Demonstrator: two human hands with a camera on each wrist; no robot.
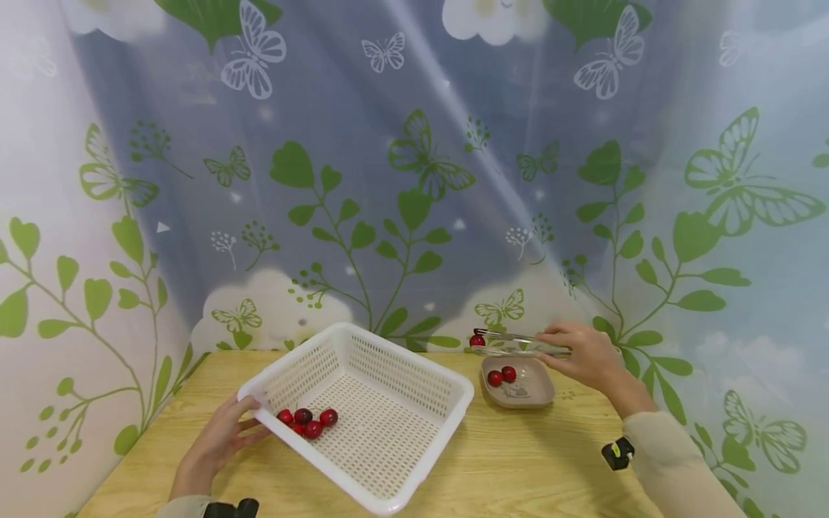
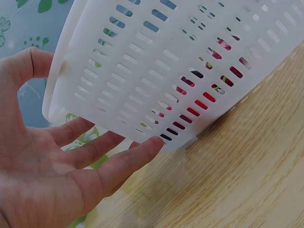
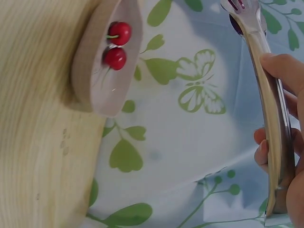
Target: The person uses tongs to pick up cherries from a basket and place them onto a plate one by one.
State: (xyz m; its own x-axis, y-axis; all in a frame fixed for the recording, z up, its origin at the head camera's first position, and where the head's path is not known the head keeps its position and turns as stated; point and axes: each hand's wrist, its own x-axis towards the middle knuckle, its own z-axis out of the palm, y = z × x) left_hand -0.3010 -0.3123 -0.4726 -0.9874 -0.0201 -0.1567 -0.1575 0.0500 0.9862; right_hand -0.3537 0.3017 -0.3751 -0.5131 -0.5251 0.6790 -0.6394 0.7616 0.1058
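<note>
My left hand (image 1: 216, 439) holds a white plastic basket (image 1: 447, 424) by its left corner, one digit hooked on the rim and the other fingers against the slotted wall. The basket's near side looks raised off the wood in the left wrist view. Several dark red cherries (image 1: 314, 429) are gathered inside, toward that hand. Metal tongs (image 1: 518, 344) are in my right hand (image 1: 579, 352), with one cherry (image 1: 477, 341) between their tips. They hover above the rear edge of a small beige bowl (image 1: 542, 394), where two cherries (image 3: 115, 58) with stems lie.
The wooden table (image 1: 518, 467) ends at the back against a hanging sheet (image 1: 363, 216) printed with leaves and butterflies. The bowl stands to the right of the basket, close to the table's back edge. The sheet also hangs on both sides.
</note>
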